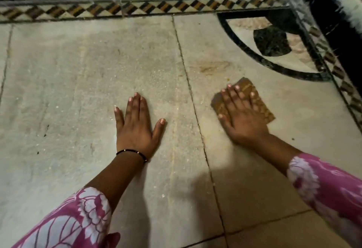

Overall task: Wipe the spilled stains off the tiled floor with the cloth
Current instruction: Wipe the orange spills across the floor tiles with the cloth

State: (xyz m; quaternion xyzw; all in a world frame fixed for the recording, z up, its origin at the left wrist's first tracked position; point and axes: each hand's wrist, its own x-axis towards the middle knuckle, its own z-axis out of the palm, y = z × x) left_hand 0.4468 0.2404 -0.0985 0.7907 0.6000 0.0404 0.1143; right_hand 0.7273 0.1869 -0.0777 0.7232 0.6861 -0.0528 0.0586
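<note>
With the right hand (242,116) pressing flat on the cloth (252,93) and the left hand (137,124) flat on the tiled floor (78,71), a brown stain (212,67) at 11 o'clock of the cloth remains unwiped.

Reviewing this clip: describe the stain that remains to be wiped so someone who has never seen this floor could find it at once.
Start at the black curved inlay band in the far right corner of the tiled floor. Just left of it, beyond the right hand pressing the brown cloth, lies the stain. It is a faint orange-brown smear, unlike the small dark specks far to the left.
</note>
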